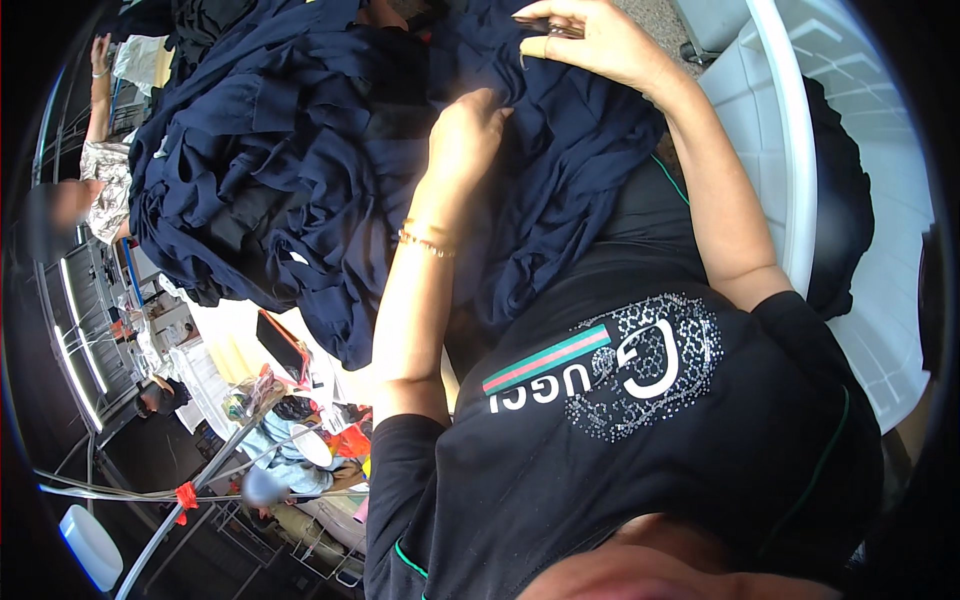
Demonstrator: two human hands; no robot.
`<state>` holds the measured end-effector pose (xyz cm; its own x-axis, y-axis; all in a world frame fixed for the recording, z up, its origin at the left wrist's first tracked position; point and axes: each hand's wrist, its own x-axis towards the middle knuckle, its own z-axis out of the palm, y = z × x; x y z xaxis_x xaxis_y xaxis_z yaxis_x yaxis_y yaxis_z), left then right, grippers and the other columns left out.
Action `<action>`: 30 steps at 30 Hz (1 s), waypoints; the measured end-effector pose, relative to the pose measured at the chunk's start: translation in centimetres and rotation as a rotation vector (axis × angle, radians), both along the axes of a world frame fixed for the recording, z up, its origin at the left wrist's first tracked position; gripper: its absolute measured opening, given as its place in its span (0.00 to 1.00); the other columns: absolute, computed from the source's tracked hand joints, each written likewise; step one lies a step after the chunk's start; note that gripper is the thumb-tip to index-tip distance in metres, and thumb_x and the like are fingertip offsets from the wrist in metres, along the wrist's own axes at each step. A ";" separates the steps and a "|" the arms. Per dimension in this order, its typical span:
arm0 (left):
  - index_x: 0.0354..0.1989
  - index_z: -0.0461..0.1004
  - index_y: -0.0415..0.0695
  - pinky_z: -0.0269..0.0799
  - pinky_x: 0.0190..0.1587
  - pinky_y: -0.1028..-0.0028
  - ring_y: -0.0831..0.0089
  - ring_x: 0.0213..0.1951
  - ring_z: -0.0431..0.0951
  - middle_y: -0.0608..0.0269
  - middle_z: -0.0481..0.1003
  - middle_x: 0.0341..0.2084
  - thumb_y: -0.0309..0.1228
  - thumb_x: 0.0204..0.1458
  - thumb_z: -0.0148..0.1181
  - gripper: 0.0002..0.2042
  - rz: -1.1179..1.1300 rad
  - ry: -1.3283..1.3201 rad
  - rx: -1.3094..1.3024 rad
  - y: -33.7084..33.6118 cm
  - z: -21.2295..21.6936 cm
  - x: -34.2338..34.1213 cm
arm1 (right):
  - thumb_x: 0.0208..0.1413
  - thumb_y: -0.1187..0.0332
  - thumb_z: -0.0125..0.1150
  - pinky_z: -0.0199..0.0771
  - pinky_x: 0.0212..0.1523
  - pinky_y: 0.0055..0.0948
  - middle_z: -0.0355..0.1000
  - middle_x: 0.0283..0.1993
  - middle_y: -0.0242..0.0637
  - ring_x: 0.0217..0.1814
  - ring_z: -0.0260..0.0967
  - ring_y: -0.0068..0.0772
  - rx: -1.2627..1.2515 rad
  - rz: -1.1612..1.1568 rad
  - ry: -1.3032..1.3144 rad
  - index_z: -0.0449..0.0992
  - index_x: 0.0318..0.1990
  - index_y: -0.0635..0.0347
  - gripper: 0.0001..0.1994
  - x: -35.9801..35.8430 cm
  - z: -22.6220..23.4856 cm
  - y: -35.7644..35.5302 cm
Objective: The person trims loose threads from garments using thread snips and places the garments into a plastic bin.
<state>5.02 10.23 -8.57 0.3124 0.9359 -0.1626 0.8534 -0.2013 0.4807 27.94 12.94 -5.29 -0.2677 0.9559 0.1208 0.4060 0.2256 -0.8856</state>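
A person in a black T-shirt [640,430] works over a heap of dark navy garments [290,170], the landmark that fills the upper middle of the view. The left hand [468,135] rests on the right-hand part of the heap, fingers curled down into the cloth and pinching a fold of it; a thin gold bracelet [425,243] circles the wrist just below. The right hand [590,40] sits above and to the right of the left, at the heap's upper edge, thumb and fingers closed around a small metal tool, seemingly thread snips [545,30], with its tip against the navy fabric. The fabric drapes from the heap down toward the person's chest. To the right of the heap stands a white plastic chair [790,150] with dark cloth hung over its far side. Left of the heap, another person's raised arm [100,85] shows near the rim, beside pale patterned cloth [105,185]. Below the heap, cluttered goods and a desk [230,345] lie lower left, blurred and hard to make out
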 end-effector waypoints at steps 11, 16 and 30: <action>0.51 0.70 0.34 0.69 0.59 0.46 0.50 0.57 0.73 0.42 0.74 0.52 0.28 0.53 0.57 0.18 0.135 -1.509 0.336 -5.0 16.1 -9.8 | 0.60 0.70 0.62 0.71 0.41 0.20 0.78 0.38 0.32 0.38 0.71 0.19 -0.022 -0.169 0.494 0.79 0.45 0.69 0.11 2.3 1.1 0.3; 0.56 0.71 0.33 0.69 0.56 0.58 0.58 0.50 0.75 0.45 0.73 0.54 0.42 0.56 0.58 0.26 -0.335 -1.236 -0.084 -8.3 16.7 -11.8 | 0.59 0.69 0.63 0.70 0.37 0.20 0.77 0.34 0.29 0.35 0.70 0.17 0.043 -0.049 0.463 0.81 0.42 0.67 0.10 0.4 -1.4 1.9; 0.48 0.78 0.39 0.75 0.46 0.67 0.57 0.42 0.81 0.52 0.78 0.40 0.46 0.50 0.67 0.24 0.181 0.186 0.172 -9.3 8.1 -4.4 | 0.57 0.71 0.63 0.72 0.42 0.22 0.77 0.36 0.32 0.37 0.71 0.20 -0.170 0.112 0.372 0.80 0.42 0.69 0.10 -1.9 -1.6 0.1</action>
<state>0.65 0.96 -0.51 0.1175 0.9924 -0.0353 0.9531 -0.1028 0.2847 26.03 13.08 -6.88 -0.3393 0.9379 0.0717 0.0328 0.0879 -0.9956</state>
